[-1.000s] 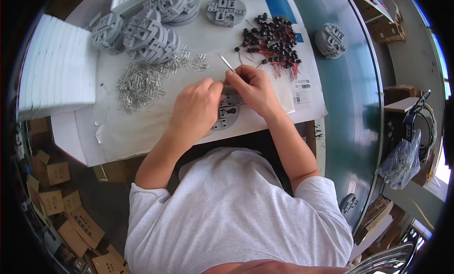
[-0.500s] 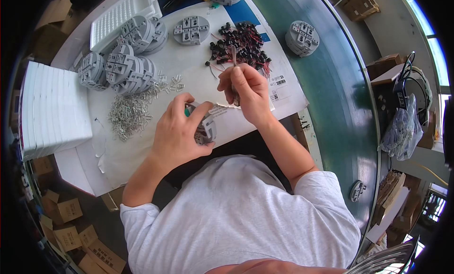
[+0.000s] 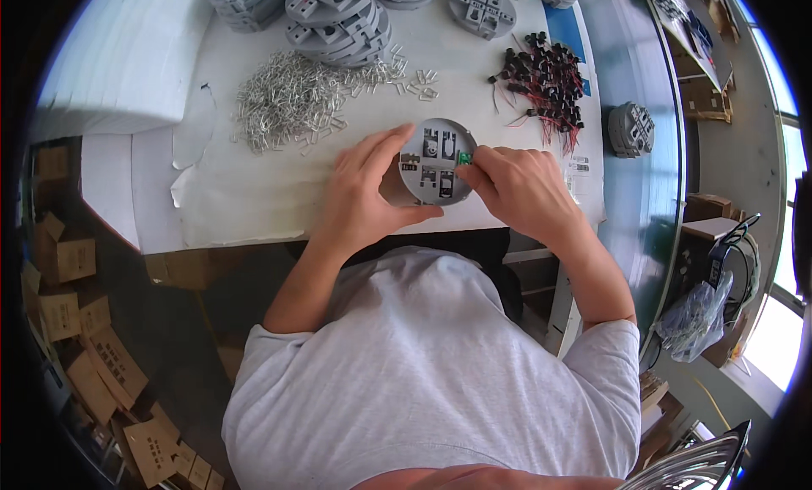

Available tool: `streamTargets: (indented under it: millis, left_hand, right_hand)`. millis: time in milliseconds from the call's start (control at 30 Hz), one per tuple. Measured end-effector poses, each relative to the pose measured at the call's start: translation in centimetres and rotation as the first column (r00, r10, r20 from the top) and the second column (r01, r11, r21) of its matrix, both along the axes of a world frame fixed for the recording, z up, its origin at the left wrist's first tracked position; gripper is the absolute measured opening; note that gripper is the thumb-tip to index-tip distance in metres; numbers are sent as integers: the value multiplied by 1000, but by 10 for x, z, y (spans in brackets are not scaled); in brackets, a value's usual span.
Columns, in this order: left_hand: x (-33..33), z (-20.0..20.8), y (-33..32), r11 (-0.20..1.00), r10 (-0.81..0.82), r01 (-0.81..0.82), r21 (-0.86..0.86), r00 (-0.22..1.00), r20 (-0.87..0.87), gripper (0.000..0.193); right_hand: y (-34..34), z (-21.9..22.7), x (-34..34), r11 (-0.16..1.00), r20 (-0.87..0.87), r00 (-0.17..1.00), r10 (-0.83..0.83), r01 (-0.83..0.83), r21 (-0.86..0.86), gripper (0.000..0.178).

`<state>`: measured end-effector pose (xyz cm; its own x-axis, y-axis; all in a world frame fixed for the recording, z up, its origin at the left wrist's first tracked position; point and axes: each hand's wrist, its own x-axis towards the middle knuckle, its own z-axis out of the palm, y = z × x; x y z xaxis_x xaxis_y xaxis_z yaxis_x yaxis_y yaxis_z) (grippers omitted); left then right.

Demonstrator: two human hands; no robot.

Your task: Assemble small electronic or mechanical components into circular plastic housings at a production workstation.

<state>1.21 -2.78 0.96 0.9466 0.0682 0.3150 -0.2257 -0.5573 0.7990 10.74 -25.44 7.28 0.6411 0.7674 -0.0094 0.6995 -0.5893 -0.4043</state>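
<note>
A grey round plastic disc (image 3: 430, 187) with dark rectangular recesses faces up near the table's front edge. My left hand (image 3: 359, 189) is curved round its left side, fingers at the far rim and thumb at the near rim. A small green piece (image 3: 465, 158) sits at the disc's right edge. The thumb and forefinger of my right hand (image 3: 526, 189) are pinched together there, against that piece. The right hand's other fingers are curled under and partly hidden. Beyond the hands lie a heap of small clear U-shaped pieces (image 3: 288, 96) and a pile of black parts with red wires (image 3: 545, 84).
Stacked grey discs (image 3: 338, 29) stand at the back, with another disc (image 3: 482, 10) to their right. White foam sheets (image 3: 127, 58) fill the left side. One more grey stack (image 3: 631, 129) is on the green surface (image 3: 630, 185) at right. Cardboard boxes (image 3: 110, 355) lie on the floor.
The disc was tilted in my left hand and now lies face up. My right hand, raised with a thin item before, has come down to the disc's right edge. The view has shifted.
</note>
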Motion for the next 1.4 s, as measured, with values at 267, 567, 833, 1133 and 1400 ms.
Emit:
streamTargets:
  millis: [267,567,833,1133,1400]
  left_hand:
    - [-10,-6,-3,998,12,-8,61,998,-66,105]
    - [-3,-11,-1,996,21,-18,91,999,-34,106]
    - [-4,6,1,997,3,0,73,999,-47,103]
    - [-13,3,-5,1000,-10,12,19,992,-123,102]
    - [-14,0,-7,999,6,-2,42,996,-89,102]
  right_hand:
    - [9,-7,-15,990,156,988,-16,37,-135,33]
    - [11,-18,-13,995,223,975,-13,36,-97,31]
    - [10,-21,-15,1000,286,958,-14,16,-3,29]
    - [8,-29,-22,998,350,937,17,7,-66,30]
    - [15,-24,-26,981,406,909,89,-8,-196,32]
